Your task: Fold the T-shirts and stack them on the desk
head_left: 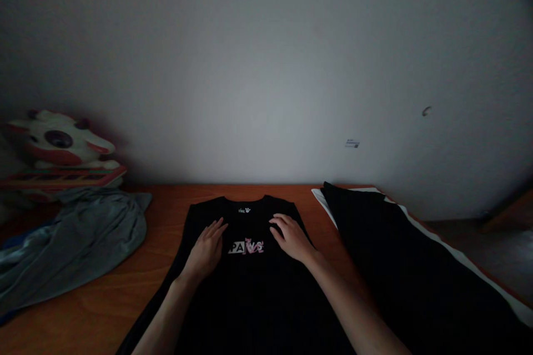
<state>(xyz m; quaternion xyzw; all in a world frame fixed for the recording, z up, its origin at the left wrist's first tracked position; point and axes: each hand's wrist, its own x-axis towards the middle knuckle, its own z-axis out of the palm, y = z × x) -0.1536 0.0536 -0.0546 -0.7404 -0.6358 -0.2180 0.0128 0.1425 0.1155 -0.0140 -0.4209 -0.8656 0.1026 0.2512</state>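
Note:
A black T-shirt (pixel 250 294) lies spread out face up in front of me, its neckline toward the wall. Its chest carries a printed "PAWS" logo with a pink figure. On the left of the print rests my left hand (pixel 208 247), fingers extended and pointing away from me. My right hand (pixel 290 236) is over the right chest, its fingers stretched and slightly curved, thumb apart. Neither hand has cloth gripped in it. The lower part of the shirt runs out of view at the bottom.
The shirt lies on a brown wooden surface (pixel 162 216) against a pale wall (pixel 250 77). At right, black clothing (pixel 387 249) lies over white cloth. Crumpled grey cloth (pixel 104 244) lies left, below a cow-shaped toy (pixel 62 141) with a keyboard. A label (pixel 352 143) and a hook (pixel 426 111) are on the wall.

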